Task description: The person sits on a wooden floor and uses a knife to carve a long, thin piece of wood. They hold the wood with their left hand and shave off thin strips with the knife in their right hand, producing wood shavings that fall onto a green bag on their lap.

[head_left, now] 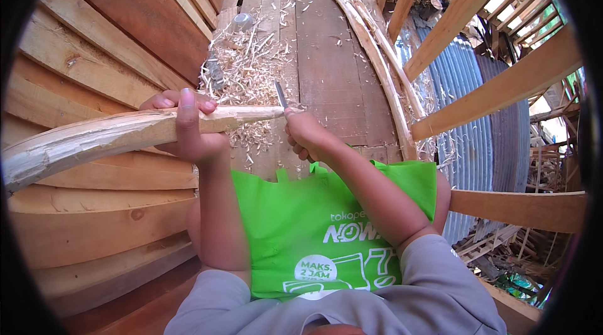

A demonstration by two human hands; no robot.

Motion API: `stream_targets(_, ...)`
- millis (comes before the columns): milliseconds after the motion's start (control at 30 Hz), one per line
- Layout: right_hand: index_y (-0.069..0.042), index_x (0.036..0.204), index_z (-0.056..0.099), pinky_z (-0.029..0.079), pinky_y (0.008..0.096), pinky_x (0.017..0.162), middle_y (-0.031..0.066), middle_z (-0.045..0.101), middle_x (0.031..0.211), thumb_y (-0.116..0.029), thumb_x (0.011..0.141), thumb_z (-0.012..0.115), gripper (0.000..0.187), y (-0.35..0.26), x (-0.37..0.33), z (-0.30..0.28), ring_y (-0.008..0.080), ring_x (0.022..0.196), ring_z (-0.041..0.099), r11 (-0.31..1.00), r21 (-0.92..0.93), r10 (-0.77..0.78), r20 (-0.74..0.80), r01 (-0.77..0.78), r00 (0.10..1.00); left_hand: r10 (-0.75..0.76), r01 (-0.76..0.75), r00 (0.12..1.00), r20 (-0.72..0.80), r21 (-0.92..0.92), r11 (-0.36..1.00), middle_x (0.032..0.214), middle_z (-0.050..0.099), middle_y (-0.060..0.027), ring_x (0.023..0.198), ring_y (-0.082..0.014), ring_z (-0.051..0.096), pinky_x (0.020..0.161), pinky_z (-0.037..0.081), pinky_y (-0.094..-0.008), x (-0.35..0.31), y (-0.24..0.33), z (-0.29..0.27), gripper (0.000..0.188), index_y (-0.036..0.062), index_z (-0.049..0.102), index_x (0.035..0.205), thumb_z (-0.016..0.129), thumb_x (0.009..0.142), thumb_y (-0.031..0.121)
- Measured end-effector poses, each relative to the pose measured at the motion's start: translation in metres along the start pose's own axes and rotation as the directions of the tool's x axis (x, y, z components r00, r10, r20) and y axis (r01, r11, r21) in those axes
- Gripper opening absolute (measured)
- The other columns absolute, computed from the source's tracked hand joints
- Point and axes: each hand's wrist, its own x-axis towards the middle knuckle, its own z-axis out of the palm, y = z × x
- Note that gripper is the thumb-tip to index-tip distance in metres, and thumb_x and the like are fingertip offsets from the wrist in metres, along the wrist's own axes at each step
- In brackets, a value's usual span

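Note:
A long, pale wooden pole [119, 132] stripped of bark runs in from the left edge and tapers to a whittled tip at the middle. My left hand [187, 124] is wrapped around it a short way back from the tip, thumb on top. At the tip, my right hand [303, 134] is closed around a knife, its handle hidden in the fist. The knife's narrow blade [280, 92] points up and slightly left beside the pole's end. Across my lap lies a green cloth bag [282, 222] with white print.
Curly wood shavings [251, 68] are heaped on the plank floor [323, 52] ahead, near a small clear cup [242, 21]. Two peeled poles [370, 39] lie along the right. A plank wall [94, 71] rises at left; wooden railing slats [502, 99] and corrugated metal sheets [461, 109] are at right.

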Motion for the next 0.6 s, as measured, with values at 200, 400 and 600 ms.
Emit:
stream_targets(200,-0.016,0.069,0.034,0.015,0.0302,0.040,-0.0049,0.025,0.055,-0.054,0.101,0.031,0.050,0.007,0.004,-0.003,0.0086,0.042,0.020,0.999,0.006,-0.050,-0.020,0.050,0.999,0.035,-0.035,0.999,0.032,0.016,0.999,0.066,0.050,-0.0066,0.051,-0.0134,0.052,0.052,0.048,-0.0254,-0.003,0.000,0.001,0.027,0.0061,0.042,0.095,0.063,0.078,0.000)
stream_targets(400,-0.017,0.070,0.034,0.014,0.0295,0.039,-0.0058,0.025,0.055,-0.054,0.101,0.030,0.048,0.013,0.044,-0.025,0.0074,0.042,0.018,0.998,0.066,-0.008,-0.049,0.011,0.999,0.024,-0.022,0.998,0.052,-0.036,0.999,0.064,0.049,-0.0057,0.051,-0.0132,0.052,0.052,0.048,-0.0248,-0.001,-0.003,0.005,0.028,0.0065,0.042,0.095,0.062,0.078,-0.003)
stream_targets(600,-0.018,0.071,0.035,0.012,0.0286,0.039,-0.0067,0.024,0.056,-0.052,0.101,0.030,0.046,0.015,0.051,-0.033,0.0066,0.042,0.017,0.997,0.077,0.019,-0.041,-0.016,0.999,0.006,-0.006,0.999,0.052,-0.013,1.000,0.064,0.049,-0.0055,0.052,-0.0129,0.053,0.052,0.048,-0.0243,-0.004,0.003,0.007,0.029,0.0060,0.041,0.096,0.061,0.079,-0.003)
